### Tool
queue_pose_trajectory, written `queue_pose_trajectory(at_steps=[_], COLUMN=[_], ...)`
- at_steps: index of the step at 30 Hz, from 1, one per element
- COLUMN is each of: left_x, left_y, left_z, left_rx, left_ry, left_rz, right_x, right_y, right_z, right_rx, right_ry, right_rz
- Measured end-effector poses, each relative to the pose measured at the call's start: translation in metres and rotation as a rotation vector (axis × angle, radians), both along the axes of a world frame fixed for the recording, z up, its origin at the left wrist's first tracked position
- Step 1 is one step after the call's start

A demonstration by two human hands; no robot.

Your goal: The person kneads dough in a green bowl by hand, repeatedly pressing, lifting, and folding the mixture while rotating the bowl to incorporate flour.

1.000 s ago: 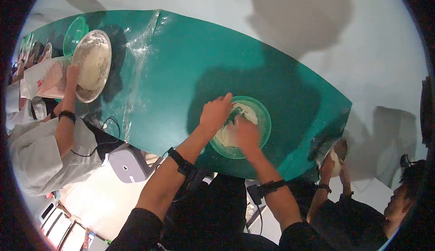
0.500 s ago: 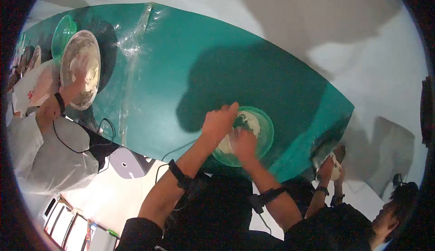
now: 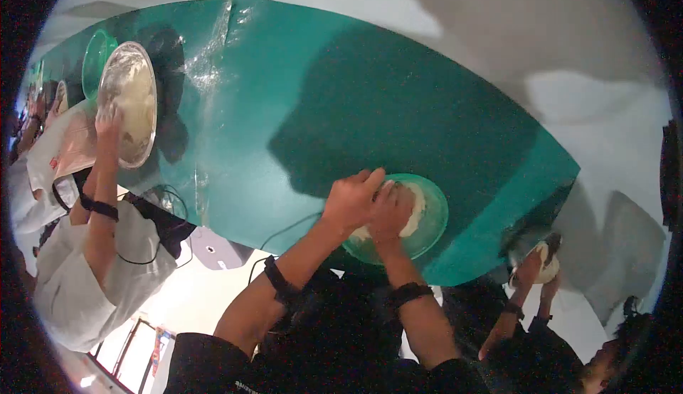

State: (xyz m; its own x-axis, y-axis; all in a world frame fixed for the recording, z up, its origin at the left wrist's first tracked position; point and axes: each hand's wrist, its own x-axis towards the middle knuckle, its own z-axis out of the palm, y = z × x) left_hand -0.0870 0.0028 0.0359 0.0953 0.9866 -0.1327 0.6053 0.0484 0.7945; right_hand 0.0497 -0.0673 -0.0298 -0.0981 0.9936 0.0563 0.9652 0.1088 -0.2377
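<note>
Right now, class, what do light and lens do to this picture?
In the head view, the long edge of the smooth green tabletop bows, and the corners go black; in the head view, a broad dark shadow covers its middle, glare streaks the clear shiny plastic strip, and the bare left hand and right hand look slightly soft.

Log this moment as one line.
left hand: curled at green bowl's rim | right hand: inside, over pale mixture | bowl: on green table | co-worker at left: hand in metal bowl
</note>
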Motion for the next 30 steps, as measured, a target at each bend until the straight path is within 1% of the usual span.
queue_pose_trajectory(at_steps=[1, 2, 4, 5, 6, 8, 11, 14, 17, 20, 23, 26, 29, 30], left_x=[-0.002, -0.006, -0.007, -0.005, -0.002, -0.004, 0.0, 0.0, 0.004, 0.004, 0.005, 0.002, 0.003, 0.002], left_y=[-0.002, 0.003, 0.006, 0.0, -0.003, 0.003, 0.004, 0.0, 0.004, 0.007, 0.011, 0.014, 0.013, 0.012], left_z=[0.0, -0.005, -0.005, -0.004, -0.004, -0.002, 0.004, -0.005, 0.004, 0.007, 0.01, 0.004, 0.009, 0.004], left_rx=[0.029, 0.078, -0.049, -0.124, -0.116, -0.058, -0.042, 0.036, -0.023, -0.007, -0.005, -0.004, -0.022, -0.03], left_ry=[-0.019, -0.026, 0.022, 0.035, 0.032, 0.04, 0.138, 0.226, 0.21, 0.214, 0.215, 0.167, 0.19, 0.195], left_rz=[-0.032, -0.05, -0.078, -0.105, -0.091, -0.059, -0.063, -0.09, -0.106, -0.155, -0.163, -0.194, -0.194, -0.207], right_x=[0.001, -0.005, -0.021, -0.022, -0.023, -0.025, -0.03, -0.006, 0.017, 0.043, 0.046, 0.038, 0.037, 0.038], right_y=[0.002, 0.016, 0.046, 0.043, 0.04, 0.04, 0.048, 0.033, 0.034, 0.039, 0.055, 0.067, 0.067, 0.066], right_z=[-0.002, -0.015, -0.031, -0.024, -0.016, 0.011, 0.035, 0.013, 0.049, 0.054, 0.061, 0.063, 0.055, 0.056], right_rx=[0.07, 0.217, 0.548, 0.556, 0.564, 0.268, 0.16, -0.049, -0.275, -0.531, -0.657, -0.803, -0.967, -1.031], right_ry=[0.019, 0.041, 0.058, 0.09, 0.124, 0.314, 0.291, 0.464, 0.59, 0.621, 0.4, 0.195, 0.345, 0.329], right_rz=[-0.052, -0.09, -0.177, -0.232, -0.286, -0.382, -0.434, -0.454, -0.454, -0.355, -0.14, 0.191, 0.341, 0.395])
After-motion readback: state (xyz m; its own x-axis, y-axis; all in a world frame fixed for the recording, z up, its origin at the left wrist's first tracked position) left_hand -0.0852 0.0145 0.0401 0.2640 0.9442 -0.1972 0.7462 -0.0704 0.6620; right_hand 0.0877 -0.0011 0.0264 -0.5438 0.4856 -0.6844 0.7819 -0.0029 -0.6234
